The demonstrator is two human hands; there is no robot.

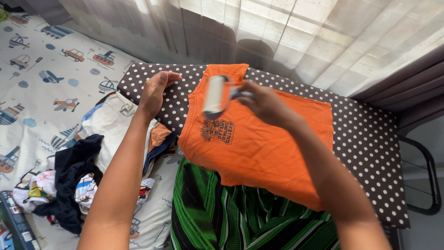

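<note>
Here, the right hand (268,104) grips a lint roller (215,95) over an orange shirt (259,148) spread on a polka-dot ironing board (370,139). The left hand (155,90), fingers released, rests flat on the board beside a pile of clothes (92,162) on the bed (41,78).

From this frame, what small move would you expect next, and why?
Probably bringing the lint roller down onto the orange shirt. The right hand holds it just above the shirt's upper part, while the left hand rests on the dotted board beside the shirt.
</note>
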